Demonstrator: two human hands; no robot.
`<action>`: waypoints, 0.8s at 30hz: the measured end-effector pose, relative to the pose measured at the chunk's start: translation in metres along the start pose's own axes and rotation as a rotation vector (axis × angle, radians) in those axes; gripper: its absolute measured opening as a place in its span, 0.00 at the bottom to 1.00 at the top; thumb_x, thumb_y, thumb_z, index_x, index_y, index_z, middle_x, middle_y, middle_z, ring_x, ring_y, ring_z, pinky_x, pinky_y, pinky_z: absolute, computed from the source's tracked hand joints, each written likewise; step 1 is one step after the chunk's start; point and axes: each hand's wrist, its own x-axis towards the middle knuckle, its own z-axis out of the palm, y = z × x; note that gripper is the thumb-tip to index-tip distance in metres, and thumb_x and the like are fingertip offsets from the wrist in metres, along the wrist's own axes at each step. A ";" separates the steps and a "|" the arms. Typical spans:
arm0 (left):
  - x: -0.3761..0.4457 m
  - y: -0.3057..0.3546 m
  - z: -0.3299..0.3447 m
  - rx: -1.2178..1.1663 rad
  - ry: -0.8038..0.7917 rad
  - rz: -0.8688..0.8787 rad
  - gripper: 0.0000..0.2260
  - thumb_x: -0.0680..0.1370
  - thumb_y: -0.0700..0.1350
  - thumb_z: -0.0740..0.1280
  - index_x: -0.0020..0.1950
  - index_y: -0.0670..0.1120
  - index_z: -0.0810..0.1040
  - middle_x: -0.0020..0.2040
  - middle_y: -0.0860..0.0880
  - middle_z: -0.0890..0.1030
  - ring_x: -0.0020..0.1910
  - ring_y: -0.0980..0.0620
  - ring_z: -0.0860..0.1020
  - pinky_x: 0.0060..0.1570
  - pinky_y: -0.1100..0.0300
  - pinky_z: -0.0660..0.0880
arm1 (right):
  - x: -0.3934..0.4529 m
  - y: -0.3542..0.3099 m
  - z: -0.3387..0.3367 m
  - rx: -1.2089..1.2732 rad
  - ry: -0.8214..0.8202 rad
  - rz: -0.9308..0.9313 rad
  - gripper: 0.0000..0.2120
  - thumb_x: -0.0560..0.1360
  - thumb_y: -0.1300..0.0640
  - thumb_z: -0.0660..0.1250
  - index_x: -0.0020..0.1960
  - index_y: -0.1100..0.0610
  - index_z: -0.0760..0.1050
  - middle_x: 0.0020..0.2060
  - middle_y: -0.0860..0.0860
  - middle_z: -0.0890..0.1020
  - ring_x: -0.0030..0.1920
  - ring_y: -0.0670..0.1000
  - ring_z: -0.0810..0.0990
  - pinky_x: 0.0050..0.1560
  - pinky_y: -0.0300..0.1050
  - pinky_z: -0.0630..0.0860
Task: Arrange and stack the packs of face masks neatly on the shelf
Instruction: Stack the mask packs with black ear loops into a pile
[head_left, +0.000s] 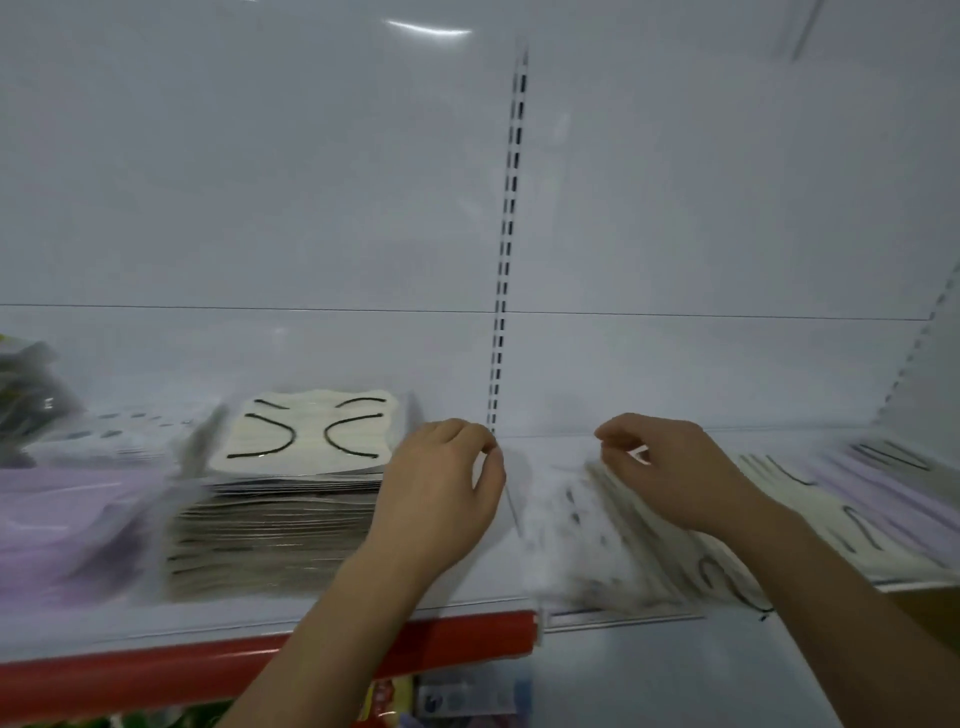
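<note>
A tall neat stack of cream face mask packs (311, 436) with black ear loops lies on the white shelf (519, 592), left of centre. My left hand (441, 488) is just to its right, fingers pinched together. My right hand (675, 467) is pinched too, further right. Between and below them leans a blurred whitish pack of face masks (566, 530) with dark specks, and each hand seems to grip one of its top corners. More cream packs (810, 514) lean in a row behind my right hand.
Lilac packs lie at the far left (67, 519) and far right (883, 499). Dark packs (26, 400) sit at the left edge. A slotted upright rail (506, 234) splits the back wall. A red price strip (156, 670) runs along the shelf's front edge.
</note>
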 end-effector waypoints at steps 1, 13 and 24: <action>0.001 0.009 0.007 -0.026 -0.022 0.007 0.08 0.80 0.47 0.64 0.49 0.47 0.82 0.47 0.52 0.84 0.47 0.49 0.80 0.47 0.54 0.76 | -0.005 0.012 -0.008 -0.012 -0.001 0.012 0.10 0.79 0.53 0.66 0.60 0.48 0.79 0.51 0.41 0.82 0.53 0.42 0.79 0.58 0.40 0.75; 0.009 0.100 0.085 0.027 -0.423 -0.042 0.13 0.83 0.52 0.58 0.58 0.51 0.81 0.55 0.55 0.83 0.54 0.53 0.78 0.55 0.55 0.75 | -0.051 0.086 -0.033 -0.323 -0.608 -0.278 0.36 0.63 0.29 0.68 0.64 0.47 0.72 0.60 0.42 0.73 0.62 0.47 0.71 0.62 0.46 0.72; -0.013 0.113 0.089 0.121 -0.319 -0.261 0.12 0.83 0.46 0.60 0.63 0.52 0.80 0.55 0.54 0.84 0.53 0.55 0.80 0.53 0.62 0.75 | -0.043 0.117 -0.018 0.049 -0.153 -0.374 0.18 0.81 0.52 0.61 0.32 0.53 0.66 0.24 0.48 0.70 0.27 0.48 0.70 0.28 0.38 0.61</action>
